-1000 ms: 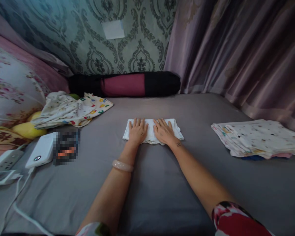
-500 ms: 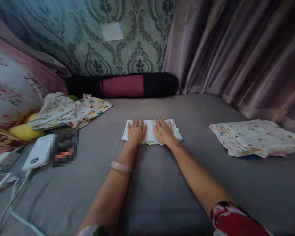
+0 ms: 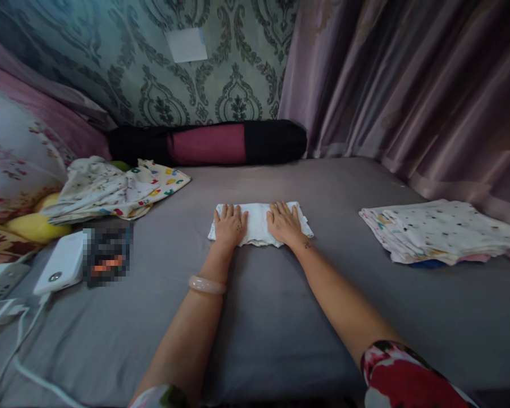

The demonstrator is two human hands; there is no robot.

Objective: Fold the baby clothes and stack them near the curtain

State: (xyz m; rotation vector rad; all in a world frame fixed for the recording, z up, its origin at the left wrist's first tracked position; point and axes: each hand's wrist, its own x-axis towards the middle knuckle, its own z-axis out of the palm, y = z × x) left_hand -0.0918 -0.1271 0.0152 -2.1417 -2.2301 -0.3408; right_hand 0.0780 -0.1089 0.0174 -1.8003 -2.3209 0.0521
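Note:
A white folded cloth [image 3: 257, 222] lies on the grey bed sheet [image 3: 272, 317] in front of me, its long side running left to right. My left hand [image 3: 230, 225] rests flat on its left part, fingers spread and pointing away from me. On the right part, my right hand [image 3: 284, 222] presses down in the same way, palm down with fingers apart. Bare white fabric shows between the two hands. What kind of garment or cloth it is, I cannot make out.
Right: a stack of folded patterned cloths [image 3: 446, 229]. Left: a loose heap of printed cloths [image 3: 119, 190], a white power bank [image 3: 62, 263] with cables, a power strip [image 3: 4, 280] and a pixelated object [image 3: 107, 255]. A long black-and-maroon bag [image 3: 208, 143] lies along the wall.
My left hand has slid slightly left on the white cloth, widening the gap between my hands. The view has shifted a little; the cloth stays in place.

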